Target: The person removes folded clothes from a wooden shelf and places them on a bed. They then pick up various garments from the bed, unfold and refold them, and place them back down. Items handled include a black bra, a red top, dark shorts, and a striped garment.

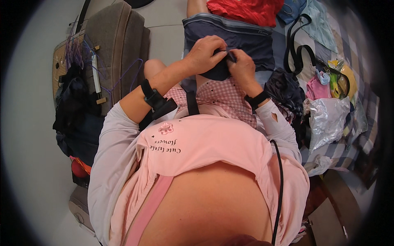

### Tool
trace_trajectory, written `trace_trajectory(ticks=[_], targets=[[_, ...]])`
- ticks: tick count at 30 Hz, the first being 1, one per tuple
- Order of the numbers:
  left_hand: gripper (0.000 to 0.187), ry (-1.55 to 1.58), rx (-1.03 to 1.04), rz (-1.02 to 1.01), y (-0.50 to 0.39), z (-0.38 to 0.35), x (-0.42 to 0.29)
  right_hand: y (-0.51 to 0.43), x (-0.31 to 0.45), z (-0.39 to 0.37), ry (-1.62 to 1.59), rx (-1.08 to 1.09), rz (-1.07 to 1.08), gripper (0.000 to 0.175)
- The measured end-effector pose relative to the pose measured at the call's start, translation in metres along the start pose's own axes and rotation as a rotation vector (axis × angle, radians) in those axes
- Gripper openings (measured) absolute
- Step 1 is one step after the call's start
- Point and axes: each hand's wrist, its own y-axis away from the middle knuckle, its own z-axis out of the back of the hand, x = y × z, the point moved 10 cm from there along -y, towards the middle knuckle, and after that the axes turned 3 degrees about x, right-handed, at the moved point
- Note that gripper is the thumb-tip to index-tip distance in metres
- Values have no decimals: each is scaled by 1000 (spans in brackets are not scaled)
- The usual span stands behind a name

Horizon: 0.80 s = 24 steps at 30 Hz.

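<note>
My left hand [207, 53] and my right hand [242, 65] meet above my lap. Between them they pinch a small dark cloth [218, 68] that hangs down over my checked shorts [226, 93]. What kind of garment this cloth is cannot be made out, and fingers hide part of its upper edge. Just beyond lies a pair of dark navy boxer briefs [255, 46], spread flat with its grey-striped waistband facing away from me. A bright red cloth [246, 10] lies crumpled past the waistband.
To the right, a checked bedspread [335, 64] carries a black strap [297, 58], dark crumpled clothes [283, 84] and a silvery plastic bag [329, 120]. On the left stands a brown upholstered seat [112, 40], with purple wire hangers [74, 50], a clip hanger [96, 77] and black clothes [74, 101] nearby.
</note>
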Motion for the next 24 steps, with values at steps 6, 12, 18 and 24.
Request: trace_trajectory(ticks=[6,12,18,24], targets=[[20,430,-113,214,-21,10,30,-12,-65,35,82,-6,-220,16],[25,721,-157,517,-42,-32,105,10,-77,17,-1162,308,-486,26],[24,721,-108,735,-37,-64,136,10,-73,9,-1362,344,-519,26],[22,721,-132,728,-36,-59,139,6,-77,-1,-1451,351,-557,25]])
